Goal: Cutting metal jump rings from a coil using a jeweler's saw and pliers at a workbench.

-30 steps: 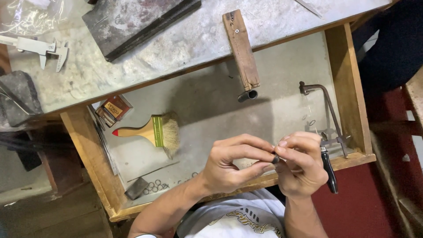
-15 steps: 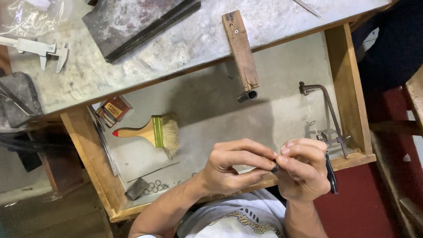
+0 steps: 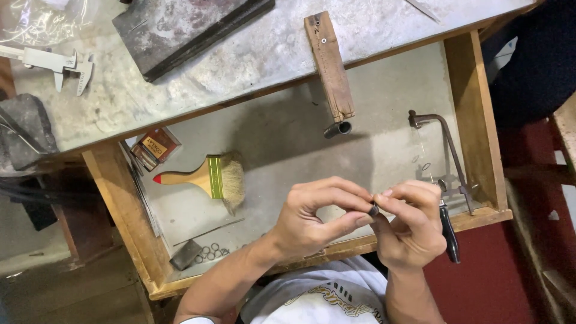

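Note:
My left hand (image 3: 318,216) and my right hand (image 3: 408,222) meet fingertip to fingertip over the front of an open wooden drawer (image 3: 120,204). Between the fingertips of both hands sits a small dark ring-like piece (image 3: 374,210), pinched from both sides. Most of the piece is hidden by my fingers. A jeweller's saw frame (image 3: 447,156) with a black handle lies just right of my right hand.
In the drawer lie a flat paintbrush (image 3: 201,177), a small box (image 3: 153,149), several small metal rings (image 3: 210,252) and a thin metal strip. On the grey bench top are a wooden bench pin (image 3: 329,63), a dark steel block (image 3: 186,27) and calipers (image 3: 51,63).
My hands have stayed in place; the fingers shifted slightly, closing tighter around the small piece.

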